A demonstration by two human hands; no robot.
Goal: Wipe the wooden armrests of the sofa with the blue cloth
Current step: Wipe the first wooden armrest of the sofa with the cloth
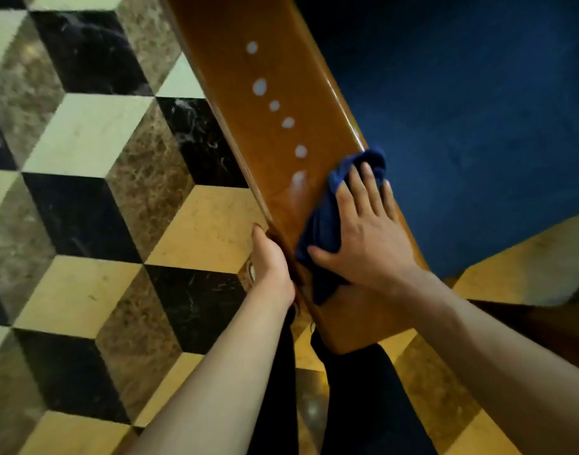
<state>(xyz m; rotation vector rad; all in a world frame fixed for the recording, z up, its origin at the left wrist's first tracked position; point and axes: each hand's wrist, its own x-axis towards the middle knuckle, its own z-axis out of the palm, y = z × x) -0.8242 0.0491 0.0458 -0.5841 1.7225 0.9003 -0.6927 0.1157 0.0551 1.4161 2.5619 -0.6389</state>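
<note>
You're mid-wipe: right hand [360, 238] presses flat on the blue cloth [324, 221]; push toward the white droplets [300, 152] ahead of your fingertips.

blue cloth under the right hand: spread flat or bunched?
Bunched. The blue cloth is wadded into thick folds under the flat right hand on the wooden armrest, bulging past the fingertips and trailing toward the wrist.

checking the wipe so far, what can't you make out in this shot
- Head view: wooden armrest far end, cut off by the top edge.
- Wood under the blue cloth, hidden by cloth and right hand.
- Left hand fingers, hidden behind the armrest's outer edge.
</note>
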